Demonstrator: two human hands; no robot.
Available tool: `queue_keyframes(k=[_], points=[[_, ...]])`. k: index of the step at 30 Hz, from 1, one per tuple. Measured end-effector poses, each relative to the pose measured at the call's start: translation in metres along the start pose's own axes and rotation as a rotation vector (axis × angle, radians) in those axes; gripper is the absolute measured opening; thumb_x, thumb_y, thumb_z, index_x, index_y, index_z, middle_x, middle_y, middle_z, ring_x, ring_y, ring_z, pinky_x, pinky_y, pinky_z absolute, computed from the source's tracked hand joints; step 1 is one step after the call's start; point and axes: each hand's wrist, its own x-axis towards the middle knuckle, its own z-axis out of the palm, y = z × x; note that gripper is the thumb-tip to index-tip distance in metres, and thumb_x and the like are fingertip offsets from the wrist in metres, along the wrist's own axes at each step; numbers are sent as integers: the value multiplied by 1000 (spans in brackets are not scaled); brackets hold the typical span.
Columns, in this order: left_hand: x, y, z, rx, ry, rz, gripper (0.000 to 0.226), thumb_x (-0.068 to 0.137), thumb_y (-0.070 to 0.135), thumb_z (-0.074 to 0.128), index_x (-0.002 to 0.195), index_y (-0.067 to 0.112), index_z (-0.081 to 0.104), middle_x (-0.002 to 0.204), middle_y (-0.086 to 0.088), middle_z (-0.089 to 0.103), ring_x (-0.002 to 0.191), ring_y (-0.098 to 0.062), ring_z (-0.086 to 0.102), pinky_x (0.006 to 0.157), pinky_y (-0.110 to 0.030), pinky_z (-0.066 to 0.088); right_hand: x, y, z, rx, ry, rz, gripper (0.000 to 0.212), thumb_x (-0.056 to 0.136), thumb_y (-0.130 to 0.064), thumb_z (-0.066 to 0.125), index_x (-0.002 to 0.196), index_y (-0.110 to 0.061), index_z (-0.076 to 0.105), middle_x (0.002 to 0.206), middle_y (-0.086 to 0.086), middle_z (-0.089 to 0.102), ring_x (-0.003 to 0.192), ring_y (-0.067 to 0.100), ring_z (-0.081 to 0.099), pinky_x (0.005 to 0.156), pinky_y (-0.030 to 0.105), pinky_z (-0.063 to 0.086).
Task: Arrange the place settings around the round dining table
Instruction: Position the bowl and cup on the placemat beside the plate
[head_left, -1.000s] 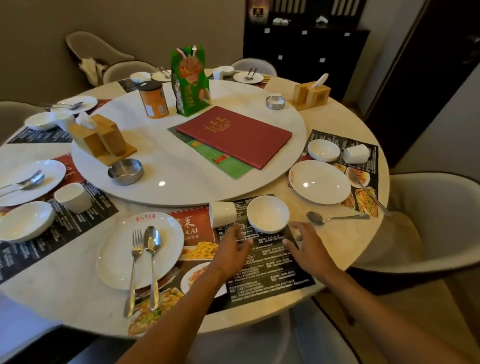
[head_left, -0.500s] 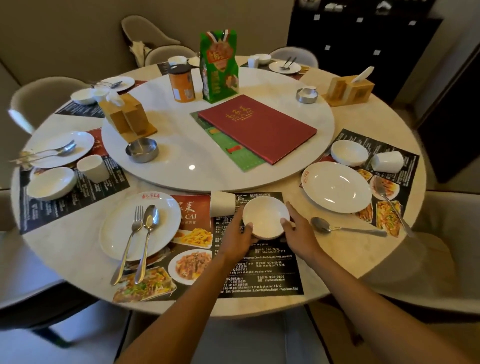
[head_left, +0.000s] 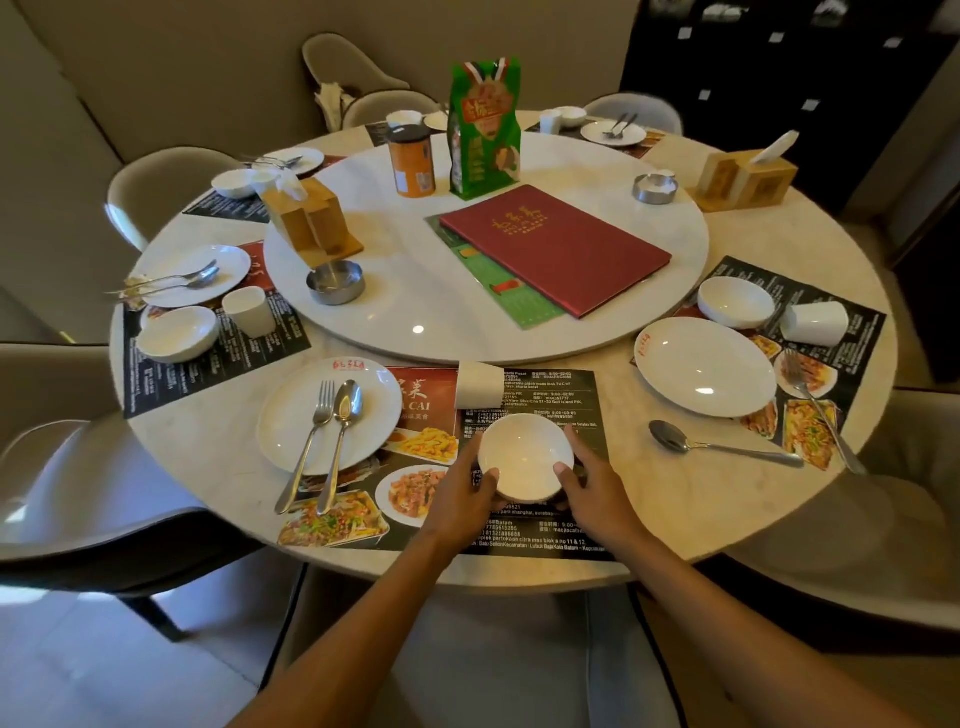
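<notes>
White small bowl (head_left: 525, 457) sits clasped between left hand (head_left: 464, 491) and right hand (head_left: 592, 488), both grips steadying it for placement on the placemat (head_left: 540, 395).

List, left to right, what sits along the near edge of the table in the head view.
Plate with fork and spoon → left hand → small bowl → right hand → loose spoon → fork on the right placemat.

White bowl (head_left: 525, 457), white plate (head_left: 291, 415), white cup (head_left: 479, 384). The placemat (head_left: 550, 400) is black with white print, red panel and food photos. Red menu (head_left: 555, 248), gold lettering; green bag (head_left: 484, 130); orange can (head_left: 413, 169); pale marble table (head_left: 691, 499).
</notes>
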Motion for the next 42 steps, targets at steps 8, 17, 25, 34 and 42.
queue_keyframes(k=[8,17,25,34,42], points=[[-13,-13,8,-48,-20,-44,56,98,19,50,149,26,28,141,-5,42,116,-29,56,75,-26,59,-14,16,0,-22,13,10,58,97,-26,50,150,-31,24,151,-1,33,134,22,38,97,39,51],[-9,-12,5,6,-30,-11,56,98,19,49,148,30,28,142,-1,40,120,-25,52,81,-33,59,-16,7,5,-38,58,17,57,99,-22,47,150,-25,23,154,3,30,138,25,33,106,37,42],[-6,-14,-1,66,-38,0,55,98,19,49,148,31,29,143,-1,41,121,-18,47,87,-38,57,-15,3,8,-47,62,28,58,98,-21,48,150,-26,24,155,2,28,141,25,29,110,38,38],[6,-41,-40,710,200,143,58,98,46,38,151,25,23,152,-7,34,140,-25,31,114,-45,28,3,-14,-14,-134,141,-56,61,93,-42,52,148,-30,26,146,4,38,129,25,45,104,46,43],[7,-65,-44,1019,121,118,65,97,56,9,153,24,8,162,-4,1,148,-19,-7,120,-39,-6,74,-83,8,-490,-58,-335,66,89,-29,62,146,-16,32,150,6,31,137,25,32,110,40,32]])
